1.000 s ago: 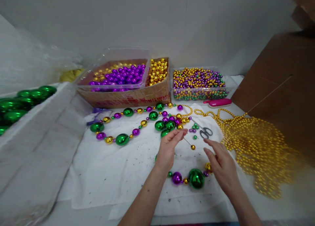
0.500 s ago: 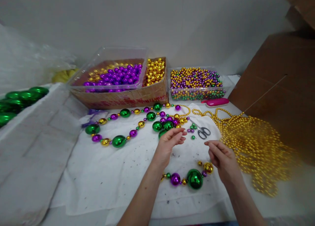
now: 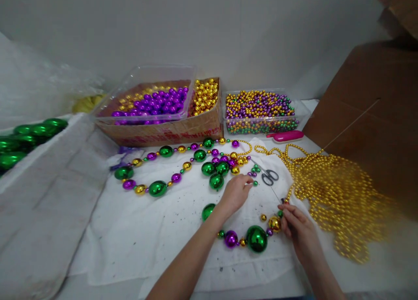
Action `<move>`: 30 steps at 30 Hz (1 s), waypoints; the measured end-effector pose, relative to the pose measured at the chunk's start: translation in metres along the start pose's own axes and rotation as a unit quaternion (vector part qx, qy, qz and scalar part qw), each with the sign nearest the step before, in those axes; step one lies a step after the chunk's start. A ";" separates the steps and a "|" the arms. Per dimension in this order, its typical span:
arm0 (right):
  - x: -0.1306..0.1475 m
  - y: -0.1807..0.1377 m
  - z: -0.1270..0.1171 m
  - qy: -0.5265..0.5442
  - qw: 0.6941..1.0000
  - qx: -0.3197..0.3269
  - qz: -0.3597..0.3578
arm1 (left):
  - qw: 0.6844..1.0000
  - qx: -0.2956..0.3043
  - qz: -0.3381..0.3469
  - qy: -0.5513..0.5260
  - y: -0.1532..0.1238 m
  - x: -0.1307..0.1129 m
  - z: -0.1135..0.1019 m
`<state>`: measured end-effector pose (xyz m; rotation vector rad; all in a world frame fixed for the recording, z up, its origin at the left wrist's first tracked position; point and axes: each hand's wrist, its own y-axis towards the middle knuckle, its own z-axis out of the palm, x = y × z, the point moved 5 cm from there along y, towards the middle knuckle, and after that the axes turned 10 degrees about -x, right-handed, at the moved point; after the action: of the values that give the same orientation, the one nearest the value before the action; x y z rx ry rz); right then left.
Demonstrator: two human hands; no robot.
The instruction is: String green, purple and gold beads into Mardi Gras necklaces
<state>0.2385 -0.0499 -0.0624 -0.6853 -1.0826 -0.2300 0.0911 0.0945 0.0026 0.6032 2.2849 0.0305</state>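
Observation:
A strand of shiny beads in green, purple and gold curves across the white cloth between my forearms. My right hand pinches its cord at the right end, beside a small green bead. A thin stiff length of cord or wire sticks up from those fingers. My left hand is closed, palm down, its fingertips close to a loose small green bead; whatever they hold is hidden. A loose gold bead lies between the hands. Scissors rest just beyond.
A longer bead garland and loose large green balls lie at the back. Behind stand a box of purple and gold beads and a clear bin of small beads. Gold bead chains heap at right, near a pink tool.
My right hand has come down to the strand's end, where a small green bead now shows. My left hand has turned palm down and moved slightly right, toward the loose beads.

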 end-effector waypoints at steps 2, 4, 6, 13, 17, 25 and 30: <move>-0.004 0.002 -0.002 0.000 1.000 0.002 -0.001 | 1.000 0.007 0.013 0.013 0.001 -0.003 0.009; -0.006 0.003 -0.004 -0.002 1.000 0.004 -0.003 | 1.000 0.006 0.019 0.024 0.002 -0.003 0.015; -0.007 0.003 -0.005 -0.004 1.000 0.007 -0.006 | 0.999 -0.002 0.018 0.037 0.003 -0.001 0.014; -0.009 0.002 -0.005 -0.018 1.000 0.023 -0.010 | 0.988 -0.098 -0.025 0.115 0.024 0.025 -0.034; -0.013 0.004 -0.007 -0.026 0.999 0.028 -0.002 | 0.972 -0.138 -0.044 0.184 0.043 0.038 -0.055; -0.013 0.003 -0.010 -0.039 0.999 0.026 -0.010 | 0.962 -0.058 0.012 0.266 0.060 0.038 -0.026; -0.010 0.003 -0.008 -0.036 0.999 0.030 -0.019 | 0.964 -0.027 0.026 0.262 0.053 0.035 -0.013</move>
<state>0.2411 -0.0542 -0.0742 -0.6227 -1.1683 -0.2056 0.0836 0.1586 -0.0013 0.6865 2.7654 0.3106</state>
